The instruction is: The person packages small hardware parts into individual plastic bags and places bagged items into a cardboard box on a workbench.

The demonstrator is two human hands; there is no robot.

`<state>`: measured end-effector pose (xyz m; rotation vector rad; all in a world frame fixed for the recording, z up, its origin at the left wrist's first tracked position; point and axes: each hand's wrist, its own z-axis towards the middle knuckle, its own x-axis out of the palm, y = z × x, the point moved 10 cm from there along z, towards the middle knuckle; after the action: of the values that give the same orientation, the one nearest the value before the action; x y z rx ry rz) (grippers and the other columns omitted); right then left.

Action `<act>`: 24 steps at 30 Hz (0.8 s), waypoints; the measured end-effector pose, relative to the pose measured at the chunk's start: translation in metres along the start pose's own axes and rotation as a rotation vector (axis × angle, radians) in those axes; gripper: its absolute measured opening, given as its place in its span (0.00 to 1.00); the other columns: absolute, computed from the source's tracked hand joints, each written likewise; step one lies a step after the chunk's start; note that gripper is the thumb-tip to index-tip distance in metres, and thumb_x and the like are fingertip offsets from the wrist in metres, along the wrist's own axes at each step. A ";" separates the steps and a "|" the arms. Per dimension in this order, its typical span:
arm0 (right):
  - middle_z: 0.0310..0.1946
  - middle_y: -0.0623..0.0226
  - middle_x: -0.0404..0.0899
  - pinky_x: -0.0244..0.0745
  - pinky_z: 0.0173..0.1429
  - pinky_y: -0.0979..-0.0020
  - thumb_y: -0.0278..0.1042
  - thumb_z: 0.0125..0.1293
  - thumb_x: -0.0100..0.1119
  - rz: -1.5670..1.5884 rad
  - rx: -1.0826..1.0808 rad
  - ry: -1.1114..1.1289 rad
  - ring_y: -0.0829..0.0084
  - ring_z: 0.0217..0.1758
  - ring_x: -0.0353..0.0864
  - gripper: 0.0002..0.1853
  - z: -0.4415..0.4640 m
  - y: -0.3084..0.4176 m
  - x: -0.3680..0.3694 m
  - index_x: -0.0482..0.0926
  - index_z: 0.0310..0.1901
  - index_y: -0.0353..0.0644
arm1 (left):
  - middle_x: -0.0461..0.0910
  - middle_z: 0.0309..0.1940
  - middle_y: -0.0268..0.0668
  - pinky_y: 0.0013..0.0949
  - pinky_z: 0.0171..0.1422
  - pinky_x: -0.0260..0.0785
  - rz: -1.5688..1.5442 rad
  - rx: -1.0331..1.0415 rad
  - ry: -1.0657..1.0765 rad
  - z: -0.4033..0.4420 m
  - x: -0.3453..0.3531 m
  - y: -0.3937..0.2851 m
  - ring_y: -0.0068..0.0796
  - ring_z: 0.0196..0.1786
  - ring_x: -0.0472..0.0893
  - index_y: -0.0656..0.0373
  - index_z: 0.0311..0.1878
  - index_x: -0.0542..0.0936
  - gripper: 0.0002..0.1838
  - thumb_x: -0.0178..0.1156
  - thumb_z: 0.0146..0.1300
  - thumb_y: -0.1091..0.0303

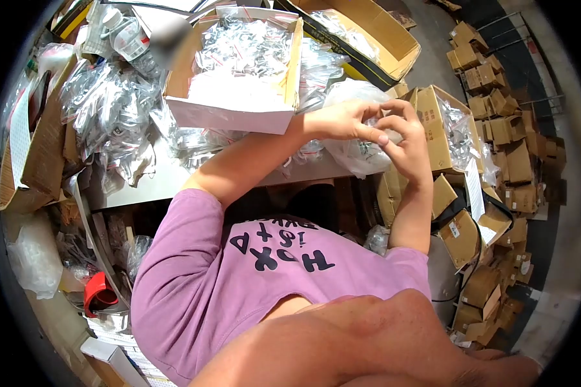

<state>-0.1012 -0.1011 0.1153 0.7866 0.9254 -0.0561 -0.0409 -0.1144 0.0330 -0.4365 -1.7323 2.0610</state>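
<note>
A translucent white plastic bag bulges at the right front edge of the table, with dim small contents that I cannot make out. My left hand lies over its upper part, thumb stretched toward the right and fingers bent. Facing it, my right hand has curled fingers close to the left thumb. Both hands appear to pinch the plastic of this bag, though the fingertips partly hide the grip. Just left of my left wrist stands an open white carton, filled with small clear zip bags.
Piles of clear zip bags cover the table's left side, near a plastic bottle. An open cardboard box stands at the back, another box beside my right hand. Stacked cartons line the floor at right.
</note>
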 end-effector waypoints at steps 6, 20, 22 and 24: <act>0.26 0.67 0.80 0.72 0.37 0.75 0.26 0.53 0.65 0.101 0.297 -0.100 0.78 0.30 0.77 0.07 -0.011 -0.041 -0.014 0.79 0.33 0.33 | 0.79 0.35 0.34 0.26 0.43 0.69 0.006 0.250 -0.228 0.004 -0.018 -0.005 0.20 0.38 0.75 0.65 0.41 0.77 0.10 0.59 0.65 0.66; 0.25 0.69 0.77 0.68 0.35 0.78 0.28 0.59 0.60 0.237 0.355 -0.029 0.82 0.29 0.73 0.07 -0.016 -0.064 0.007 0.78 0.35 0.32 | 0.75 0.23 0.37 0.30 0.34 0.67 0.358 0.306 -0.321 -0.004 -0.016 -0.020 0.24 0.28 0.74 0.64 0.34 0.75 0.09 0.55 0.65 0.67; 0.25 0.70 0.77 0.68 0.36 0.78 0.28 0.59 0.60 0.258 0.383 -0.059 0.82 0.29 0.73 0.07 -0.015 -0.063 0.005 0.78 0.35 0.32 | 0.74 0.23 0.35 0.29 0.34 0.67 0.149 0.179 -0.298 0.002 -0.020 -0.002 0.22 0.28 0.74 0.64 0.33 0.75 0.09 0.55 0.66 0.67; 0.25 0.71 0.77 0.68 0.36 0.78 0.27 0.59 0.61 0.214 0.399 -0.066 0.83 0.30 0.73 0.06 -0.012 -0.064 -0.004 0.78 0.34 0.33 | 0.74 0.23 0.33 0.28 0.34 0.67 0.010 0.120 -0.297 0.005 -0.022 0.010 0.20 0.29 0.73 0.63 0.33 0.75 0.10 0.54 0.67 0.66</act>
<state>-0.1354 -0.1410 0.0771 1.2434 0.7711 -0.0804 -0.0257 -0.1310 0.0231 -0.1052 -1.7535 2.3170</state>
